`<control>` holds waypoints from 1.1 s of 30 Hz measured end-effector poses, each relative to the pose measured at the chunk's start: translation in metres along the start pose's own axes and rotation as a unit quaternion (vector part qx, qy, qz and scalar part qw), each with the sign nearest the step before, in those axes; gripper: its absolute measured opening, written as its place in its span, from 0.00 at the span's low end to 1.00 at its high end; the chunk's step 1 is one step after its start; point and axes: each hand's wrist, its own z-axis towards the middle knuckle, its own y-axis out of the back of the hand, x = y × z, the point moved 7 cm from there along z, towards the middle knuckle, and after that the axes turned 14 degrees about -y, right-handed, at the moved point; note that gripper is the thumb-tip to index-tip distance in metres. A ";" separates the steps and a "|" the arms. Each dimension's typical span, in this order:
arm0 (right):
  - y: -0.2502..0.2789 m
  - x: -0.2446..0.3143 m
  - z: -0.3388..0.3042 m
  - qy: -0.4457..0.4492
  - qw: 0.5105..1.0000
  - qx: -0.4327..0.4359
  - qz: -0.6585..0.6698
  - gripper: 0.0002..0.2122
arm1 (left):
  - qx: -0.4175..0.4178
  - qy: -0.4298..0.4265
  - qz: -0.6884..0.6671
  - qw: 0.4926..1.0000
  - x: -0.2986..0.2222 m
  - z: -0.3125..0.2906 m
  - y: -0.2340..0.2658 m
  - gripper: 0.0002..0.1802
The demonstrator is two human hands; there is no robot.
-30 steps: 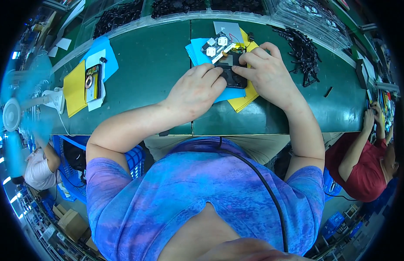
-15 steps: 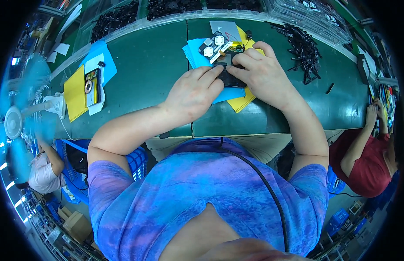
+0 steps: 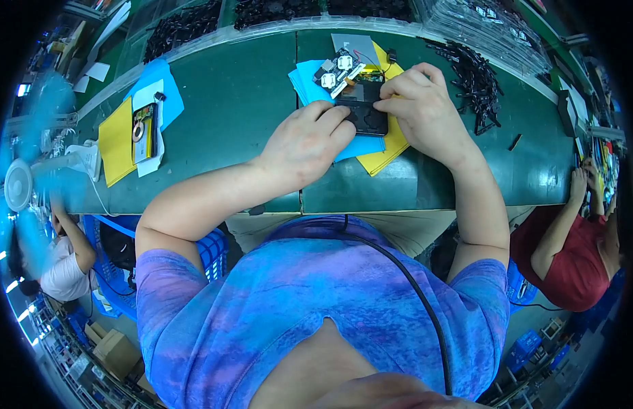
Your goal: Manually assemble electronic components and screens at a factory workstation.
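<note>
A flat black plastic casing lies on blue and yellow sheets in front of me. My left hand is closed, its fingertips pressed at the casing's left edge. At the upper right edge, my right hand holds the casing with thumb and forefinger drawn together. Directly beyond the casing lies a circuit board with white square parts and thin wires attached. Yellow sheets and blue sheets stick out around the casing. The undersides of my fingertips are hidden.
Thin black plastic pieces lie heaped at the right; one small black piece lies apart. At the left, an opened device rests on coloured sheets near a spinning fan. Clear bins line the far edge. People sit at both sides.
My right hand has shifted right and drawn back from the casing's middle to its edge, uncovering more of its surface. My left hand stays nearly in place.
</note>
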 end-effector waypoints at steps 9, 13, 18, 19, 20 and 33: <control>0.005 -0.025 0.028 -0.078 0.993 -0.036 0.078 0.15 | -0.021 -0.021 0.011 0.999 0.000 -0.002 0.001 0.14; -0.024 -0.032 0.057 -0.073 0.994 -0.050 0.064 0.16 | -0.029 -0.022 0.008 0.999 0.000 -0.002 0.001 0.13; -0.032 -0.027 0.073 -0.044 0.997 0.031 0.062 0.15 | -0.031 -0.009 -0.002 0.999 0.002 -0.004 0.001 0.12; -0.032 -0.030 0.072 -0.050 0.991 0.047 0.112 0.14 | -0.034 -0.004 -0.008 0.999 0.003 -0.006 0.001 0.12; -0.031 -0.033 0.072 -0.056 0.983 0.063 0.163 0.13 | -0.036 -0.002 -0.008 0.999 0.004 -0.006 0.001 0.12; -0.010 -0.030 0.016 -0.046 0.969 0.010 0.241 0.09 | -0.121 0.040 -0.074 0.989 0.010 -0.004 0.018 0.18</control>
